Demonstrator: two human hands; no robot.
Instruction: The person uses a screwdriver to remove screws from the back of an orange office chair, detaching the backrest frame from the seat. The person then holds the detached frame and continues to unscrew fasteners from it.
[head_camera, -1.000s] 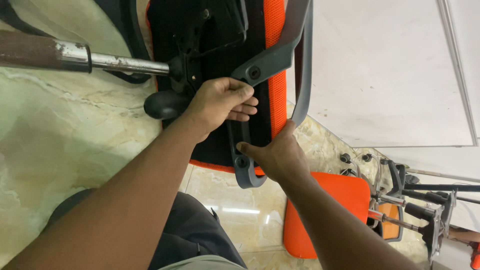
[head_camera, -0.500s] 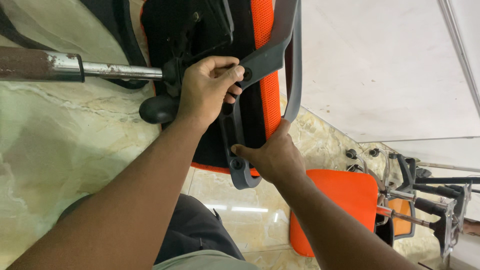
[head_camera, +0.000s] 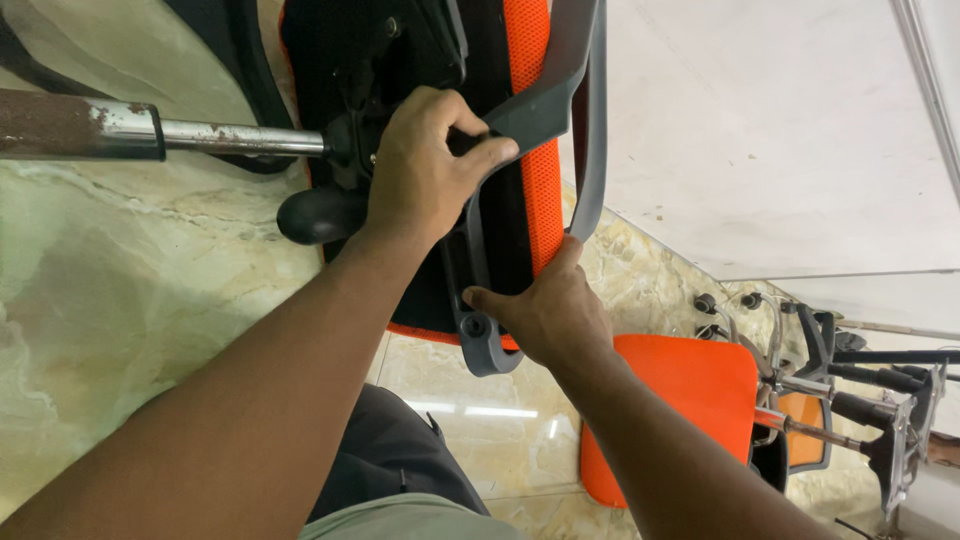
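Observation:
An office chair seat lies upside down, black underneath with an orange mesh edge. A grey plastic armrest bracket runs along its right side. My left hand is closed over the bracket's upper bolt area, thumb across the grey plastic. My right hand grips the seat's orange edge and the lower end of the bracket, thumb beside a bolt. A rusty gas-lift cylinder sticks out leftward from the black seat mechanism. A round black lever knob sits just left of my left wrist.
The floor is glossy beige marble tile. A second orange seat pad lies at lower right beside more chair mechanisms and gas-lift cylinders. A white wall rises at the right. My dark trouser leg is at the bottom.
My left hand moved up from the seat's underside onto the bracket's upper bolt area and closed over it. My right hand kept its grip on the seat edge. The view shifted slightly.

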